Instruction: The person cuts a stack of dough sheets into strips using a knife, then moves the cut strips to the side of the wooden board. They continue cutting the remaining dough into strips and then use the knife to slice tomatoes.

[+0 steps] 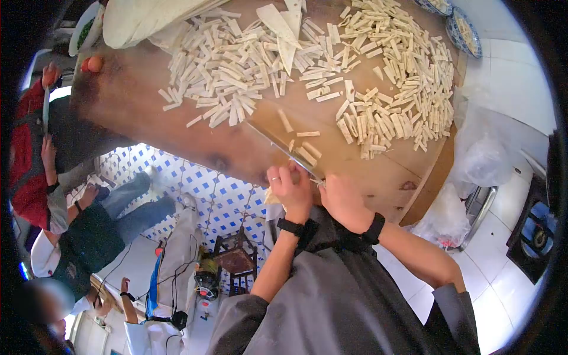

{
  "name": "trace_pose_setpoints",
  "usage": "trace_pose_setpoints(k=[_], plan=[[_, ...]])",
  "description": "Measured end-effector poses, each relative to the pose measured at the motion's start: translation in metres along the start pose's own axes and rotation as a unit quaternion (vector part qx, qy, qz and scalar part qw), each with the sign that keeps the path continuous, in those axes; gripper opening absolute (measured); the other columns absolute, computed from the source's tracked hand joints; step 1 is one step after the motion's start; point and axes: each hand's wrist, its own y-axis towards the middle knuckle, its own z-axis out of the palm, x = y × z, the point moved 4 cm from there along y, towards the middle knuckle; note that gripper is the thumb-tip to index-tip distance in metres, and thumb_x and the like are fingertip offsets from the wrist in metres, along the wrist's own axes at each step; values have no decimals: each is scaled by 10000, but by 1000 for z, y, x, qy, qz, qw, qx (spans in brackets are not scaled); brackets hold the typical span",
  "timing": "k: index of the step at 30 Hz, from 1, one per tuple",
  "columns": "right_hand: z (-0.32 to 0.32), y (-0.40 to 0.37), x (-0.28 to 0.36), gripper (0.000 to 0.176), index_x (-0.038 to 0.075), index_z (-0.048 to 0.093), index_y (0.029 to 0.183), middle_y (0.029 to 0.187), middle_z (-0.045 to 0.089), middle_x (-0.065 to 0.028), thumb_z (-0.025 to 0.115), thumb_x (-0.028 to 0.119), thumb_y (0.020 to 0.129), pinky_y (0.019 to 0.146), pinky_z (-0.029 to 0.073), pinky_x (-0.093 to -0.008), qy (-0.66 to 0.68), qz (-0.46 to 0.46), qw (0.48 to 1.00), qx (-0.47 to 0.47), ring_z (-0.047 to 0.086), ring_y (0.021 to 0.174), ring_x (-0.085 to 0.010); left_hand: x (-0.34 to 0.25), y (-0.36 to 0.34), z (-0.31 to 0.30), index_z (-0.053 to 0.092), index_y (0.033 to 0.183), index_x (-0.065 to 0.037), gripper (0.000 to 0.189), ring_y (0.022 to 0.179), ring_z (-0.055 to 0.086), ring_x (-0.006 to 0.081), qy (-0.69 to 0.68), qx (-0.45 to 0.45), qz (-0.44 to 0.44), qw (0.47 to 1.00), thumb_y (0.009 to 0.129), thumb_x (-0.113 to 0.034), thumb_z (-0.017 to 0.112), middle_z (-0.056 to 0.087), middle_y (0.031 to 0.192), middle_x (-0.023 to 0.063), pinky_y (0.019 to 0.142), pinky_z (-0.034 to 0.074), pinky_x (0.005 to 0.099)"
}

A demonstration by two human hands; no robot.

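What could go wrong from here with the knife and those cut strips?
1. The left hand sits right against the knife that the right hand grips; a slip might nick a finger.
2. The cutting happens at the near edge of the wooden board, so cut strips may drop to the floor.

knife [284,151] handle: hidden in right hand [342,201] | plate [436,5]: cut by top edge

One knife [278,147], one board [136,100], two hands [291,188] [342,201], two plates [467,32] [435,6], countless pale strips [225,77]
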Motion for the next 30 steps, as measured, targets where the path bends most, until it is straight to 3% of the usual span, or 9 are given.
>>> trace_pose_setpoints(k=[2,10,14,18,20,24,26,29,30], plan=[[4,3,-7,186,-28,612,921,745,655,-249,621,140,843,615,538,-497,-13,-28,999,-8,659,701,-428,-2,0,-1,529,816,-15,175,760,495,358,-4,6,-5,1000,749,5,689,481,792,156,657,406,458],[19,9,-16,138,-16,618,894,751,655,-248,609,105,828,618,533,-507,-9,-28,999,-38,657,703,-429,-6,-3,-3,524,804,-13,174,763,500,372,-2,-10,15,1000,750,-8,689,492,799,162,657,412,468],[10,13,-20,135,-34,614,868,767,647,-269,603,95,828,646,528,-515,59,-75,993,-68,651,724,-442,-9,-1,-2,529,798,-5,140,760,512,371,4,-42,46,998,773,-12,667,509,796,172,667,420,467],[1,18,-58,159,-55,603,852,752,635,-279,610,102,832,652,524,-511,18,-114,990,-87,645,733,-446,-8,-3,-4,536,791,-5,116,744,524,363,-17,-64,59,996,798,-23,650,526,786,169,665,426,458],[-9,24,-91,182,-65,599,828,727,626,-277,628,114,826,647,512,-517,102,-131,966,-199,636,719,-452,-12,-3,-7,537,791,-4,115,747,529,361,-6,-77,59,995,797,-25,649,532,788,167,671,431,452],[-35,-4,-82,194,-63,606,796,715,624,-271,642,126,821,631,498,-515,93,-83,975,-183,625,705,-461,-9,-7,-7,526,835,11,112,806,514,373,-6,-56,53,997,792,-14,626,520,814,180,727,428,462],[-39,-30,-68,204,-61,601,767,713,616,-280,636,130,829,622,487,-510,122,-33,985,-117,617,699,-464,-5,-7,-7,526,851,14,96,811,514,372,-24,-49,50,997,804,-11,606,519,817,180,731,426,461],[-30,-55,-58,219,-57,599,756,710,609,-286,622,140,847,627,484,-503,81,-103,980,-147,616,712,-461,-4,-8,-7,527,875,19,76,824,514,371,-35,-31,34,998,820,-6,573,519,827,179,741,423,460],[-31,-64,-51,206,-52,605,798,723,612,-285,618,146,851,654,479,-528,100,-69,987,-103,622,737,-458,-4,-8,-6,527,882,20,71,831,516,372,-30,-25,25,999,824,-4,561,520,833,179,747,422,458]])
